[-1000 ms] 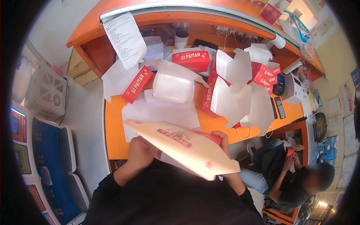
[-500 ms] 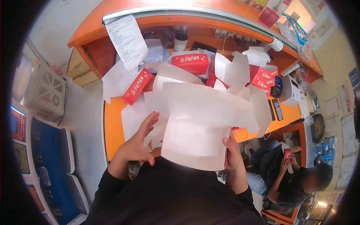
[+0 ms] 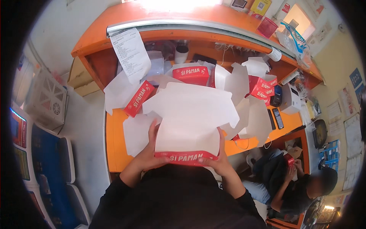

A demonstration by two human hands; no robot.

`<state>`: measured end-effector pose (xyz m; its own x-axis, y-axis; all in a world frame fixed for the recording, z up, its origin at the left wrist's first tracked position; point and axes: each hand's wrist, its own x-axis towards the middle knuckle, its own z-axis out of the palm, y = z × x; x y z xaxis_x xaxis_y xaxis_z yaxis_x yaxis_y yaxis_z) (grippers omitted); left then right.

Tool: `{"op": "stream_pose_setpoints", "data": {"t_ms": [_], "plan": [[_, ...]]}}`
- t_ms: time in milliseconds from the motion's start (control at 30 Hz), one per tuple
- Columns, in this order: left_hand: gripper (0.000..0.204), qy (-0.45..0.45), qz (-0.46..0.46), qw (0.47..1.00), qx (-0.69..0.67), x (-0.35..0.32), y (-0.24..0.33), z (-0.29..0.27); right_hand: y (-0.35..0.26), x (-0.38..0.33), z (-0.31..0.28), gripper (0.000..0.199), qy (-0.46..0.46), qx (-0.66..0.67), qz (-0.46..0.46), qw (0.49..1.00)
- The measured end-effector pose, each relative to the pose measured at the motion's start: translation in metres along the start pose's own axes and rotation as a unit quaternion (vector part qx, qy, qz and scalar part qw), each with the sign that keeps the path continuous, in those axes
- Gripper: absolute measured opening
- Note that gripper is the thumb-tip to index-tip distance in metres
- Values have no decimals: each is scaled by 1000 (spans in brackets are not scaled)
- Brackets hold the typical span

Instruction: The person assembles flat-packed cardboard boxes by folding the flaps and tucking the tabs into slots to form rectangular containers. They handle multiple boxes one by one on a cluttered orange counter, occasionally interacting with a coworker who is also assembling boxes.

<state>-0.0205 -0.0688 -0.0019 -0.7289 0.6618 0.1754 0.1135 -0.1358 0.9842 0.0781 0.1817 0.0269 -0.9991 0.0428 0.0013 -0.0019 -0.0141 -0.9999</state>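
The left hand and the right hand are clasping both ends of an open red-and-white cardboard box, thumbs resting on its red front. It is being held at the near edge of the orange wooden table, front facing the person, long axis running left to right, lid pointing away.

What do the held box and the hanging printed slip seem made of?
The held box: probably paperboard, smooth white inside and red on the front, judging by thin flaps and folds. The printed slip: likely paper, matte-looking, hanging as a thin sheet.
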Motion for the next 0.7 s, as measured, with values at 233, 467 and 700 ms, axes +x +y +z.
{"op": "stream_pose_setpoints", "data": {"t_ms": [233, 467, 700], "plan": [[94, -119, -77, 933, 331, 9, -41, 17, 2, 50, -24, 103, 168, 121, 8, 978], [42, -224, -186, 878, 381, 30, -54, 25, 21, 27, 4, 83, 88, 45, 131, 986], [21, -163, -165, 936, 267, 34, -101, -4, 35, 14, 4, 72, 91, 47, 136, 985]]}}
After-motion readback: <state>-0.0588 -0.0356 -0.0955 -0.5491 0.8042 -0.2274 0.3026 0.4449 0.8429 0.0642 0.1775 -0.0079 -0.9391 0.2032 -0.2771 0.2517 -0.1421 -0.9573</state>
